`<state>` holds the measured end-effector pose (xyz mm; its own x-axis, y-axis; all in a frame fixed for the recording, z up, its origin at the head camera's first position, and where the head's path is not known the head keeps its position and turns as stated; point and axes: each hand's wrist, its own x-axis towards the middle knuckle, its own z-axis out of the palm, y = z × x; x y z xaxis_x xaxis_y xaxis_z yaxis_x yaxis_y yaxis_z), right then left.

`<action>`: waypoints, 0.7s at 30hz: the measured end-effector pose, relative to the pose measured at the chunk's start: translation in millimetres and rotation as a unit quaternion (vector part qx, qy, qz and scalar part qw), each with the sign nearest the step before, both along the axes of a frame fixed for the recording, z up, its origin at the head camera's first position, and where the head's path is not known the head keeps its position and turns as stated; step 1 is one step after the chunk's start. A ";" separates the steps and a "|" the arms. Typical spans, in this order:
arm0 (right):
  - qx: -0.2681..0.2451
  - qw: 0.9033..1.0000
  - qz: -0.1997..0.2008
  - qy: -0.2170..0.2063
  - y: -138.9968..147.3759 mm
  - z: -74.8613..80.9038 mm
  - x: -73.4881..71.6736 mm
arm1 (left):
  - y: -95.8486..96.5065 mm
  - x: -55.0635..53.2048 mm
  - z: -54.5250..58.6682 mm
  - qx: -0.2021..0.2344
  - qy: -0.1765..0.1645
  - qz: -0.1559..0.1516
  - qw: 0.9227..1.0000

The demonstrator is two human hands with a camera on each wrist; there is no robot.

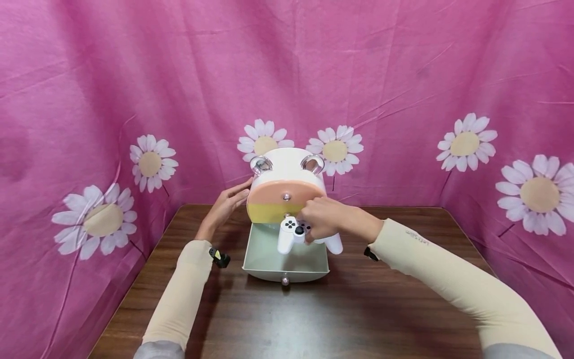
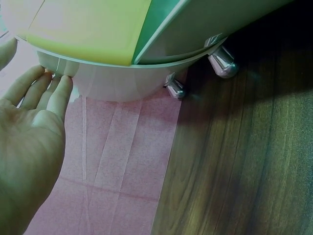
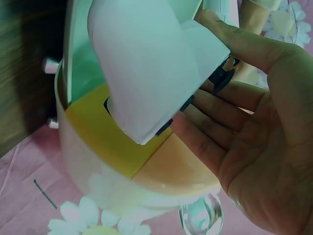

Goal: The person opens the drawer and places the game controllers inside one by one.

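Observation:
My right hand (image 1: 326,217) grips a white game controller (image 1: 286,241) above the pulled-out bottom drawer (image 1: 264,274) of a small cabinet. The cabinet (image 1: 287,165) has a white rounded body, an orange upper front, a yellow drawer front below it, and two shiny ears on top. In the right wrist view, the controller (image 3: 142,63) is tilted, with thumb and fingers on opposite sides. My left hand (image 1: 226,205) is at the cabinet's left side. In the left wrist view, the left hand's fingertips (image 2: 64,83) touch the white side wall, fingers extended.
The cabinet stands on short shiny feet (image 2: 223,63) on a brown wooden table (image 1: 287,324). A pink curtain (image 1: 202,89) with white daisies surrounds the table's back and sides. A round knob (image 1: 285,281) sticks out from the drawer's front.

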<state>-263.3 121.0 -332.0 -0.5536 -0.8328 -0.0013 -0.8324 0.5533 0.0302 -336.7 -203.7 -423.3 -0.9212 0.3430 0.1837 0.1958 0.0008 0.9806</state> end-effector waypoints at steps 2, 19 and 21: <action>0.011 1.000 -0.007 0.001 -7.3 -1.5 -0.3 | 0.2 -0.6 -0.5 0.005 0.002 -0.001 1.000; 0.059 0.998 -0.011 0.003 -47.4 -31.4 -5.0 | -0.6 0.1 -2.6 0.009 0.008 -0.004 1.000; 0.066 0.998 -0.015 0.003 -48.4 -37.2 -6.1 | -0.7 -0.2 -2.4 0.008 0.010 -0.003 1.000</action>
<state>-269.4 72.6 -369.2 -0.5788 -0.8084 -0.1074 -0.8150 0.5690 0.1093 -336.8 -204.4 -425.7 -0.9153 0.3457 0.2069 0.2150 -0.0153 0.9765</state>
